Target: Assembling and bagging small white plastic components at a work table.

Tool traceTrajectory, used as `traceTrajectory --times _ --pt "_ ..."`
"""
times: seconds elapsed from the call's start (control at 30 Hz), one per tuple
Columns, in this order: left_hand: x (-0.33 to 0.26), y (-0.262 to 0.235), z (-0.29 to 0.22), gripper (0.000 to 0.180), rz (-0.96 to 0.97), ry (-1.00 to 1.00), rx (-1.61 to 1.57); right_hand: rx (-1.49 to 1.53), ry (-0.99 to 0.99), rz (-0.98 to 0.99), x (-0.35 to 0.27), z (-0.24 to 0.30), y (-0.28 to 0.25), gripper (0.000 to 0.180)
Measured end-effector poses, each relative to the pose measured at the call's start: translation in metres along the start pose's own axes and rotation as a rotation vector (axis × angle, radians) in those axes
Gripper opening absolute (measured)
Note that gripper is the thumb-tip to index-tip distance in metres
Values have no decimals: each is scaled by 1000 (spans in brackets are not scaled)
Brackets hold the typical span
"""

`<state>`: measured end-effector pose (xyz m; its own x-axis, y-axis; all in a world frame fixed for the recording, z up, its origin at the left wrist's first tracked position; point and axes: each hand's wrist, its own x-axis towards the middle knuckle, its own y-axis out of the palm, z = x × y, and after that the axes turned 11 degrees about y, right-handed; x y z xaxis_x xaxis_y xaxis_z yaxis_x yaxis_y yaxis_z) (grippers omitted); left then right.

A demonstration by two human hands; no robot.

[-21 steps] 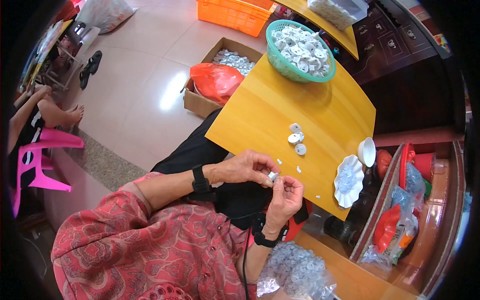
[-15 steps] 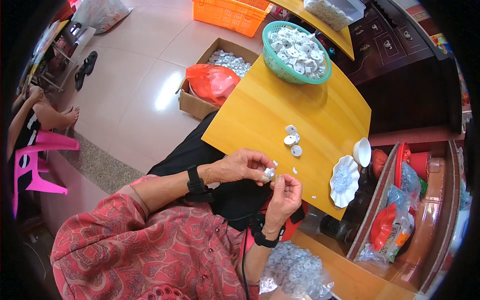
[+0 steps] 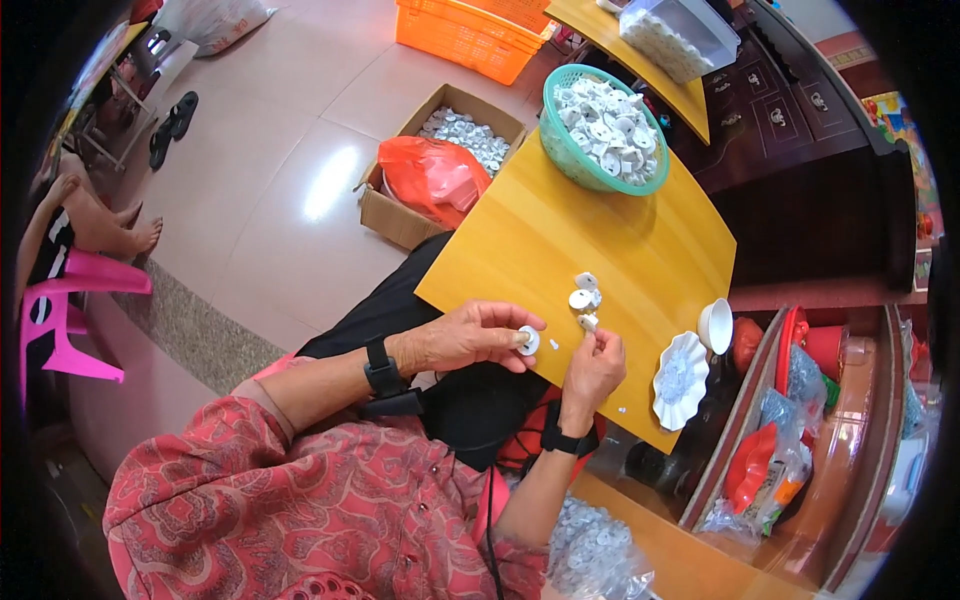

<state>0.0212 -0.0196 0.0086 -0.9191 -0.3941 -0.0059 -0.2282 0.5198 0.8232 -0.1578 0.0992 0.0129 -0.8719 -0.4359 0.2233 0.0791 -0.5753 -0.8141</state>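
Observation:
My left hand [image 3: 478,336] pinches a white round plastic piece [image 3: 528,341] with a small dark slot, just off the near edge of the yellow tabletop [image 3: 660,265]. Over the table, my right hand [image 3: 594,372] has its thumb and fingertips closed on another white round piece [image 3: 588,322], which looks tilted. Beyond it lie a few similar white pieces [image 3: 582,298] in a short row. One tiny white part [image 3: 554,344] rests between my hands, and another [image 3: 622,409] is nearer the scalloped white dish [image 3: 671,412]. That dish holds small pale-blue parts.
A green basket [image 3: 566,168] heaped with white pieces stands at the table's far end. Left of the table sits a cardboard box [image 3: 392,217] with a red bag. A white bowl [image 3: 715,326] adjoins the dish. Below right are a bag of clear discs [image 3: 597,548] and a drawer [image 3: 845,440].
My right hand has parted from my left and moved forward to a white piece on the table. The piece in my left hand now shows its round face. The view has shifted slightly.

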Motion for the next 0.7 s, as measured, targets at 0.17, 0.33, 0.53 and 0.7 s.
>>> traceTrajectory --times 0.17,0.33,0.53,0.7 --pt "3 -10 8 25 -28 31 86 236 140 9 -25 9 -9 7" --pt "3 -7 9 24 -26 -4 112 251 77 -92 -53 30 -22 9" --pt "-1 6 -4 31 -41 -91 269 345 34 5 -85 54 -27 8" --pt "-2 1 -7 34 37 -118 411 461 101 213 -92 47 -24 10"
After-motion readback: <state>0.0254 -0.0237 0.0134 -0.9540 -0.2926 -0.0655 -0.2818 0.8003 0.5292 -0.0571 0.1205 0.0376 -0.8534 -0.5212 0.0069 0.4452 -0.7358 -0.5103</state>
